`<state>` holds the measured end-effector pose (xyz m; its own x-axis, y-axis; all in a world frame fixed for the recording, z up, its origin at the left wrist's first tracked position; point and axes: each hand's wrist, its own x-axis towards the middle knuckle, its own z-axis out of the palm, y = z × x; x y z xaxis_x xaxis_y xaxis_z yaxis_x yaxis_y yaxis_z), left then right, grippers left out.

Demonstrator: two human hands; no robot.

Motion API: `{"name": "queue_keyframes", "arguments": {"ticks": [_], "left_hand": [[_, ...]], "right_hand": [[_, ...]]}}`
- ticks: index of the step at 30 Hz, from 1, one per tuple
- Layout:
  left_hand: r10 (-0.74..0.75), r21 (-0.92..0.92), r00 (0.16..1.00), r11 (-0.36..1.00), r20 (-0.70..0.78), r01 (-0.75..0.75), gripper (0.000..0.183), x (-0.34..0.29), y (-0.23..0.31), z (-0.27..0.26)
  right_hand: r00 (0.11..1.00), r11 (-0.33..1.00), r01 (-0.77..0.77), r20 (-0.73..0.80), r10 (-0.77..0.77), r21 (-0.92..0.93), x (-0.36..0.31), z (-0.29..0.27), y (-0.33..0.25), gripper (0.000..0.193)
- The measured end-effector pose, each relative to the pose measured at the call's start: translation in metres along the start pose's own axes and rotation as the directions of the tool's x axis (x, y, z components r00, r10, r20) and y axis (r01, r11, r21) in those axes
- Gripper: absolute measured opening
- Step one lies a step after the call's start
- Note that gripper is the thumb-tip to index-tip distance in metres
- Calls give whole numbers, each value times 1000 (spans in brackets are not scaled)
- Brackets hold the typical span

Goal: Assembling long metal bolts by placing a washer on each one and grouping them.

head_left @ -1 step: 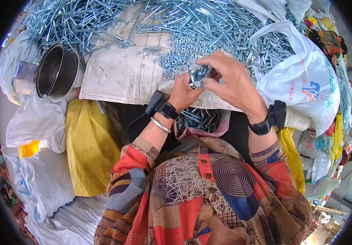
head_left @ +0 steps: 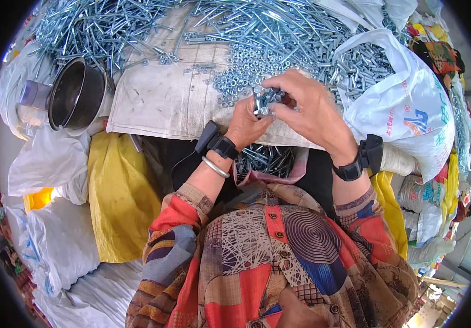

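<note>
In front of me, over the near part of the cloth, a small bunch of metal bolts (head_left: 263, 101) is gathered in my left hand (head_left: 245, 124), whose fingers are closed around it. My right hand (head_left: 313, 112) curves over from the right, its thumb and fingers pinching at the same bunch. Just beyond my hands lies a spread of loose hex nuts (head_left: 234, 76). Below them, at my lap, an open pinkish sack (head_left: 300, 167) holds many dark and shiny bolts (head_left: 265, 159). Fingers hide part of the held pieces.
Long thin bolts (head_left: 99, 27) heap at the far left, short metal sleeves (head_left: 364, 68) at the right. A white plastic bag (head_left: 405, 115) stands beside the sleeves. A dark round pot (head_left: 77, 95) tilts at the left, near a yellow sack (head_left: 118, 202) and white sacks (head_left: 63, 246).
</note>
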<state>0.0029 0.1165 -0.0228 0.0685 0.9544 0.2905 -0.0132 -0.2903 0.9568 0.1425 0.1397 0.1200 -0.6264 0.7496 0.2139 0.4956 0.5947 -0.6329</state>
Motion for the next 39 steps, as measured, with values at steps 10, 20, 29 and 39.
{"name": "queue_keyframes", "arguments": {"ticks": [10,20,29,39], "left_hand": [[-120,-57,993,991,21,121,24,0,1,0],[-170,-132,985,977,-11,168,23,2,8,0],[-326,-393,943,860,67,326,28,7,3,-5],[-303,-768,950,591,70,245,34,14,26,-1]], "right_hand": [[995,999,-33,-91,30,-38,-3,-8,-9,16],[964,996,-58,-262,38,-68,13,-47,-21,16],[758,946,195,-652,23,260,2,-28,-2,15],[873,979,74,-486,29,191,-47,72,45,25]]}}
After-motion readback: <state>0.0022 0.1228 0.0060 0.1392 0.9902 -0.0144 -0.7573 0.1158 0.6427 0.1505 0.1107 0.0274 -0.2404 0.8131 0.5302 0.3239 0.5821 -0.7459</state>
